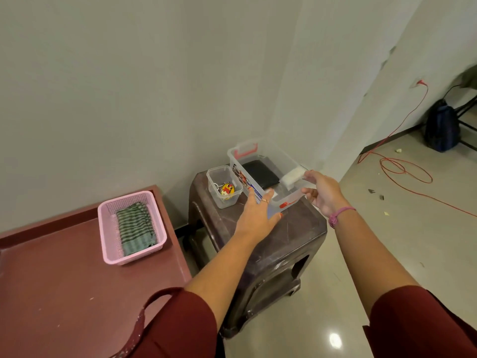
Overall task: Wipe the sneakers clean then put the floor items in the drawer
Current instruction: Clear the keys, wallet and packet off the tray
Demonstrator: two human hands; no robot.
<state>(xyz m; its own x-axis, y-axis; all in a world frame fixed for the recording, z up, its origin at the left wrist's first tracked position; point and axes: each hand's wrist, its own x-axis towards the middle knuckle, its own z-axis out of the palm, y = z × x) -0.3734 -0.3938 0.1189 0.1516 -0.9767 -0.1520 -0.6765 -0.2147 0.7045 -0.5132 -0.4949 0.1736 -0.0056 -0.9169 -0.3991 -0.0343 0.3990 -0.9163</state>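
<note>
While both arms reach out over the dark plastic stool [291, 236], the clear storage bin [265, 161] sits on its top, long axis running away from the person toward the wall corner, one red-latched short end far off and the other short end right at the hands. That near end is the whole story here: the left hand [258, 215] lies along the bin's left near corner, fingers fairly straight and pressed against the wall, thumb spread toward the front latch, so it braces more than it clutches. The right hand [322, 192] is on the opposite, right near corner, fingers curled over the rim, gripping it. So the bin lies straight ahead between the two hands, each about equally near, and any lift or pull looks set to come along that long axis, back toward the person. Inside, a black flat item [260, 174] rests on the bottom and a white block [293, 175], perhaps a sponge, sits at the right near side, just by the right fingers. Just beside the bin's left wall stands a small clear tub [222, 177] holding a yellow keyring [227, 190]. Off to the left, a pink basket [108, 228] with a green striped cloth [135, 228] sits on the maroon table [64, 280]. No sneakers or drawer are in view.
</note>
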